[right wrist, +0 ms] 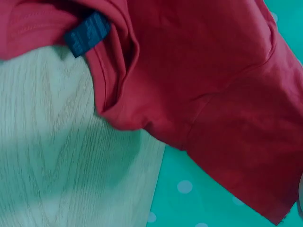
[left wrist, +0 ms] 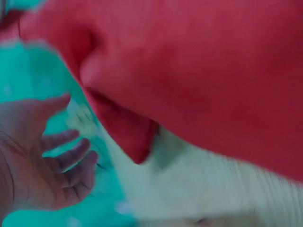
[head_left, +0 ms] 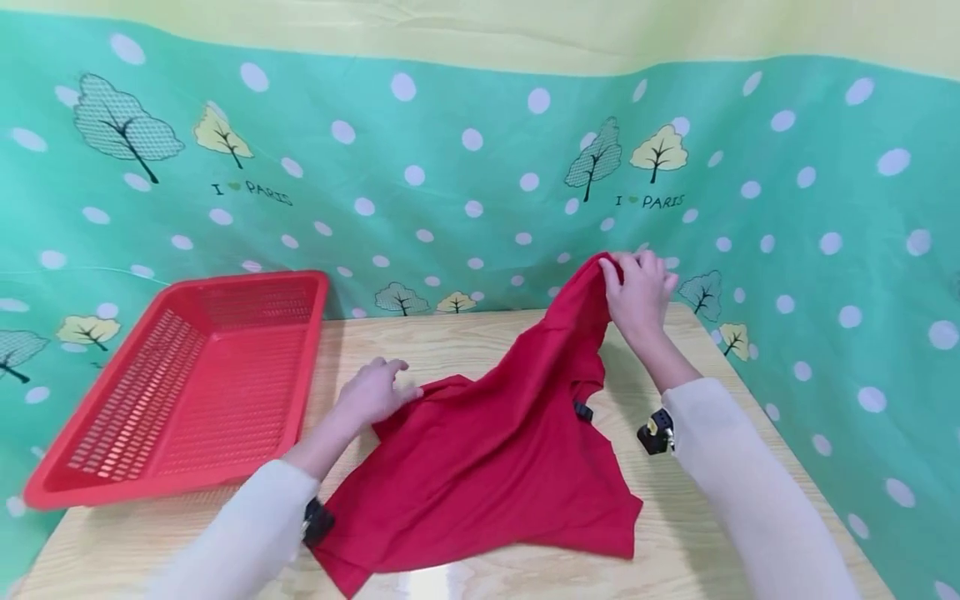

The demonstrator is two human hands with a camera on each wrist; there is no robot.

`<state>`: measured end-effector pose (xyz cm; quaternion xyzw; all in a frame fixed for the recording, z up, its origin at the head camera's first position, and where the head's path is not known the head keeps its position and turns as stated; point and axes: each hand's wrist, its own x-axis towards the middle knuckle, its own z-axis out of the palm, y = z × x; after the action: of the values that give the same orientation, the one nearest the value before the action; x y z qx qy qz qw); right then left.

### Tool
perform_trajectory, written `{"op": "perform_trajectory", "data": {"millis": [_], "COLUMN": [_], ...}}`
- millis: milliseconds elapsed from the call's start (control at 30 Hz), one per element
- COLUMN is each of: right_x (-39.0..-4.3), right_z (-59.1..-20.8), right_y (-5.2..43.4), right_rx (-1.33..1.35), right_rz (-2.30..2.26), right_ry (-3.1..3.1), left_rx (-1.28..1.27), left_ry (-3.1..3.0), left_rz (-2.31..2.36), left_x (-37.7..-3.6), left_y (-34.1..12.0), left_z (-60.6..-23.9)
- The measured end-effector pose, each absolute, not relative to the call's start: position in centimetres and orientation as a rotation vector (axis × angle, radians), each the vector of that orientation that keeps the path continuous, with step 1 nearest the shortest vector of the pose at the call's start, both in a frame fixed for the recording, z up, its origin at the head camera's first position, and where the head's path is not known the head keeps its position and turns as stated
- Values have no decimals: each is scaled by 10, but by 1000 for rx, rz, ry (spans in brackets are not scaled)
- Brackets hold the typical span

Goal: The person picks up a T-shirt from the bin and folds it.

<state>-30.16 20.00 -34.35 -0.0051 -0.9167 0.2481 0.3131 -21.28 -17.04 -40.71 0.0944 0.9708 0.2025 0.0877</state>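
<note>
A red T-shirt (head_left: pixel 495 475) is spread unevenly over the table, its far right part raised off the surface. My right hand (head_left: pixel 640 287) pinches a sleeve (right wrist: pixel 236 146) at that raised corner; only a sliver of the hand shows in the right wrist view. The neck opening, with a dark label (right wrist: pixel 87 34), faces the right. At the shirt's left edge is my left hand (head_left: pixel 371 392). Its fingers are parted and relaxed, and the left wrist view shows no cloth between thumb and fingers, with the red fabric (left wrist: pixel 189 71) beside them.
A red perforated plastic basket (head_left: pixel 311 367) stands on the left of the light wooden table (head_left: pixel 405 337). Behind and to the right hangs a green dotted curtain (head_left: pixel 450 192) that meets the table's edges.
</note>
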Motion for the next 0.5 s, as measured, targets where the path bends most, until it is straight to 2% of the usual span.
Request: {"op": "perform_trajectory", "data": {"millis": [200, 367, 500], "right_x": [-302, -301, -296], "right_z": [-345, -343, -344], "right_y": [204, 222, 234], "right_rx": [-76, -154, -167], "right_rz": [687, 761, 822], "right_ry": [-2457, -2421, -2422], "left_rx": [185, 143, 40], "left_ry": [2696, 2813, 2862], "left_rz": [677, 595, 724], "left_x": [-231, -223, -211], "left_y": [-182, -183, -184], "left_z": [-423, -421, -414]}}
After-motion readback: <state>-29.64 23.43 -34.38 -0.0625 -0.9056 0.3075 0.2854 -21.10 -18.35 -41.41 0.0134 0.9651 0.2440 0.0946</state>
